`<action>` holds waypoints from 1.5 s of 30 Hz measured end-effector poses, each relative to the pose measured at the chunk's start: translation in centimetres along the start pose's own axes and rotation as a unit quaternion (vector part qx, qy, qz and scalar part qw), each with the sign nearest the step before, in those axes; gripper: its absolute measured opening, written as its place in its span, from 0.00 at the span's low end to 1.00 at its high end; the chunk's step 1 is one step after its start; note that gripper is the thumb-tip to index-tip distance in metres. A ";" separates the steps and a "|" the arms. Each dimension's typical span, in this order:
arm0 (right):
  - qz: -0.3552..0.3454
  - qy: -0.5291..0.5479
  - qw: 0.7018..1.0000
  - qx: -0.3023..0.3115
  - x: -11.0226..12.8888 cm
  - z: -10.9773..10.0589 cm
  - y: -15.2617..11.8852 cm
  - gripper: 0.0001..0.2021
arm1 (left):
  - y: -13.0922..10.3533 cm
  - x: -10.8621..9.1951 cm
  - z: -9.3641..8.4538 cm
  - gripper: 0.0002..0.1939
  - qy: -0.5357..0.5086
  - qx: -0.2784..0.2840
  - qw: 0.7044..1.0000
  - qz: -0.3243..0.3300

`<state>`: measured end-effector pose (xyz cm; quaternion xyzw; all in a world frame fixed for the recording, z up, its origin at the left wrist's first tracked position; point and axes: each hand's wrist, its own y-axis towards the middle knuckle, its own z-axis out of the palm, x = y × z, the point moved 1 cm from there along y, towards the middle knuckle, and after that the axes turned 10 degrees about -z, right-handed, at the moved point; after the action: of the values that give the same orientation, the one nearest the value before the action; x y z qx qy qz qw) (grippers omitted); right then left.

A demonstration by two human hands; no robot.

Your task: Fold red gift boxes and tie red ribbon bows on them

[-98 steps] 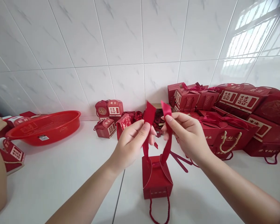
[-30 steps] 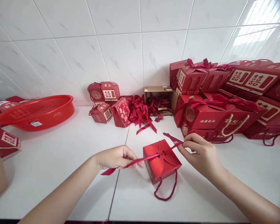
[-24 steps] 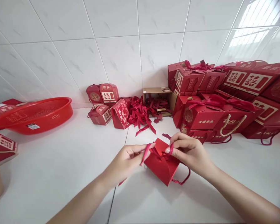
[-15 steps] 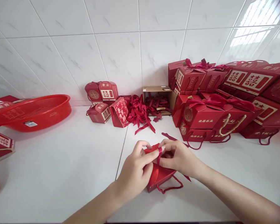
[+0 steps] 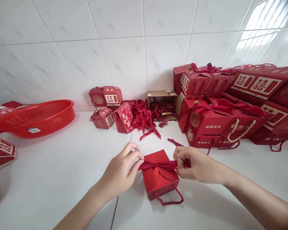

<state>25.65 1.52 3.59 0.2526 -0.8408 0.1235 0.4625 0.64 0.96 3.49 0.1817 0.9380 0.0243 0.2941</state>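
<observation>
A small red gift box (image 5: 158, 183) with a twisted rope handle (image 5: 173, 202) stands on the white tabletop in front of me. Across its folded top lies a dark red ribbon (image 5: 156, 164), crossed or knotted at the middle. My left hand (image 5: 123, 167) pinches the ribbon on the left side of the box, with thumb and fingers together. On the opposite side, my right hand (image 5: 193, 164) grips the other stretch of ribbon, its fingers curled. The ribbon looks taut between both hands.
Behind the box lie a heap of loose red ribbons (image 5: 143, 116) and an open cardboard box (image 5: 162, 93) of dark red strips. Stacked red gift boxes (image 5: 211, 125) fill the right. Smaller boxes (image 5: 102, 118) stand by the tiled wall, and a red plastic basket (image 5: 38, 123) sits left.
My hands have moved apart from close together over the box, the left going left and the right slightly right. The ribbon is now drawn out sideways and the box top shows.
</observation>
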 end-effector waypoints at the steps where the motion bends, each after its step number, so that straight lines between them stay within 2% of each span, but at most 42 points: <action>1: 0.006 0.001 1.000 0.007 -0.1 -0.1 -0.2 0.09 | -0.1 0.3 -0.4 0.10 -0.003 0.016 1.000 -0.004; 4: 0.013 0.018 0.999 0.031 -0.1 -0.3 -0.6 0.09 | 0.3 0.9 -0.8 0.11 -0.083 0.093 0.992 0.017; 6: 0.010 0.032 0.998 0.047 0.0 -0.1 -0.7 0.09 | 0.8 1.1 -0.5 0.13 -0.093 0.111 0.989 0.036; 9: 0.019 0.055 0.996 0.065 0.1 0.2 -0.7 0.10 | 1.6 1.3 0.1 0.14 0.046 0.037 0.995 0.080; 12: 0.037 0.093 0.993 0.067 0.0 0.5 -0.6 0.10 | 1.7 1.3 0.6 0.12 0.198 -0.070 0.971 0.110; 14: 0.038 0.116 0.990 0.074 -0.1 0.7 -0.7 0.10 | 1.4 1.0 0.9 0.13 0.254 -0.121 0.954 0.100; 16: 0.031 0.133 0.987 0.084 -0.2 0.7 -0.7 0.10 | 1.0 0.7 1.1 0.13 0.283 -0.147 0.944 0.081; 21: 0.030 0.161 0.983 0.084 -0.5 1.1 -0.9 0.09 | 0.7 0.3 1.6 0.14 0.283 -0.158 0.945 0.040; 23: 0.032 0.155 0.984 0.085 -0.6 1.2 -1.1 0.09 | 0.8 0.5 1.7 0.14 0.263 -0.160 0.951 0.027; 25: 0.037 0.123 0.987 0.093 -0.5 1.0 -1.3 0.10 | 0.9 0.8 1.7 0.14 0.202 -0.138 0.970 0.005; 28: 0.042 0.025 0.990 0.130 -0.3 -0.7 -2.0 0.09 | 0.7 1.2 1.8 0.11 -0.005 -0.027 0.999 -0.031; 29: 0.040 -0.009 0.988 0.148 -0.1 -1.5 -2.2 0.09 | 0.5 1.3 1.9 0.11 -0.086 0.002 0.995 -0.049; 31: 0.028 -0.062 0.984 0.166 0.3 -3.1 -2.5 0.12 | 0.1 1.6 2.0 0.14 -0.211 0.012 0.971 -0.109; 32: 0.018 -0.082 0.984 0.156 0.5 -3.8 -2.4 0.13 | -0.1 1.7 2.1 0.14 -0.244 0.006 0.959 -0.146; 34: -0.008 -0.108 0.989 0.097 1.0 -4.2 -1.7 0.14 | -0.5 1.9 2.3 0.14 -0.264 0.013 0.944 -0.197; 36: -0.041 -0.114 0.992 0.025 1.5 -3.4 -0.5 0.14 | -0.6 1.8 2.6 0.15 -0.256 0.050 0.946 -0.194; 38: -0.073 -0.101 0.992 -0.020 1.8 -1.7 0.9 0.12 | -0.6 1.5 2.7 0.14 -0.252 0.074 0.951 -0.165; 42: -0.108 -0.099 0.989 -0.032 2.0 1.6 2.4 0.06 | -0.4 0.9 2.8 0.11 -0.267 0.067 0.951 -0.137; 45: -0.113 -0.112 0.987 -0.032 2.2 2.6 2.3 0.05 | -0.3 0.6 2.8 0.12 -0.309 0.082 0.937 -0.143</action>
<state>21.55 1.64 4.13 0.3428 -0.8572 0.0144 0.3840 1.59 0.71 0.81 0.0673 0.8158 -0.1527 0.5538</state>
